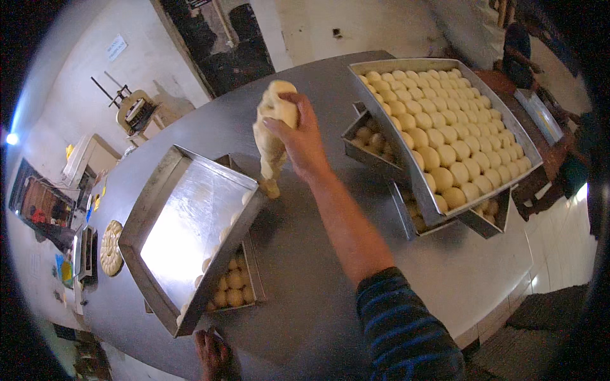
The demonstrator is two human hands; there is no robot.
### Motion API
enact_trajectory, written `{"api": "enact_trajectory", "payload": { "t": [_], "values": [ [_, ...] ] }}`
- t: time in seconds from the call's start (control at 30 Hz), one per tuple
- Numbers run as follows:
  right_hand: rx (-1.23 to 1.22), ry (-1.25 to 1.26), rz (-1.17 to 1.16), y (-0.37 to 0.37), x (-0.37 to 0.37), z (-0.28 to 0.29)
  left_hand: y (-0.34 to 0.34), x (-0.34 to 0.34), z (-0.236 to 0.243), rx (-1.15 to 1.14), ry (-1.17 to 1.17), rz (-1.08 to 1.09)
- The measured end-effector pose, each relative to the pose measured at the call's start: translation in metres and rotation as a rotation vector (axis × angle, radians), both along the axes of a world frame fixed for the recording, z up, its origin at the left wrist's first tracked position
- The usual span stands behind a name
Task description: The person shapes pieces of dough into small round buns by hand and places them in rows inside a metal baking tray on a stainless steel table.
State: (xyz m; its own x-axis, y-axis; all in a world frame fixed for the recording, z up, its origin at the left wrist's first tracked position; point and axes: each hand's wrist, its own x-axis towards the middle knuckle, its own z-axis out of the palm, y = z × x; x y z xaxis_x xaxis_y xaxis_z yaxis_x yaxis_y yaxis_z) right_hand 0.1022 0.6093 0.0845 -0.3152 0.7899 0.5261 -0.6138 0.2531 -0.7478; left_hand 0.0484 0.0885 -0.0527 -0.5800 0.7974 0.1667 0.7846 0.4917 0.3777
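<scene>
My right hand [307,141] is closed around a long, lumpy piece of pale dough [274,149], lifted over the table, with its lower end hanging down. To its left stands a tilted metal tray [171,244], mostly bare inside, with a row of dough balls [219,238] along its right side. My left hand [213,352] is by that tray's lower corner, at the bottom of the view. Its fingers look stretched out and hold nothing I can see; part of it is dim.
On the right, a big tray [397,146] full of round dough balls rests across other filled trays. More dough balls [234,279] lie in a tray beneath the left one. A flat, round dough piece [111,247] sits at the table's left edge. A person [518,54] is at the far right.
</scene>
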Motion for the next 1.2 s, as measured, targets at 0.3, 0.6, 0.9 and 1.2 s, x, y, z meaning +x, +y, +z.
{"api": "enact_trajectory", "payload": {
  "t": [0.3,0.6,0.9,1.2],
  "values": [
    [0.116,-0.220,0.306,-0.093,0.141,0.098,0.002,0.005,0.005,-0.063,0.195,-0.041],
    [-0.303,-0.478,0.662,-0.123,0.152,-0.004,0.010,0.018,0.022,-0.089,0.208,0.030],
    [0.607,-1.346,-0.249,-0.222,0.220,-0.142,0.050,0.101,0.016,0.129,-0.105,-0.170],
    [-0.436,-0.830,-0.235,-0.326,0.149,-0.145,0.113,0.098,0.033,0.329,-0.624,-0.271]
  ]
}}
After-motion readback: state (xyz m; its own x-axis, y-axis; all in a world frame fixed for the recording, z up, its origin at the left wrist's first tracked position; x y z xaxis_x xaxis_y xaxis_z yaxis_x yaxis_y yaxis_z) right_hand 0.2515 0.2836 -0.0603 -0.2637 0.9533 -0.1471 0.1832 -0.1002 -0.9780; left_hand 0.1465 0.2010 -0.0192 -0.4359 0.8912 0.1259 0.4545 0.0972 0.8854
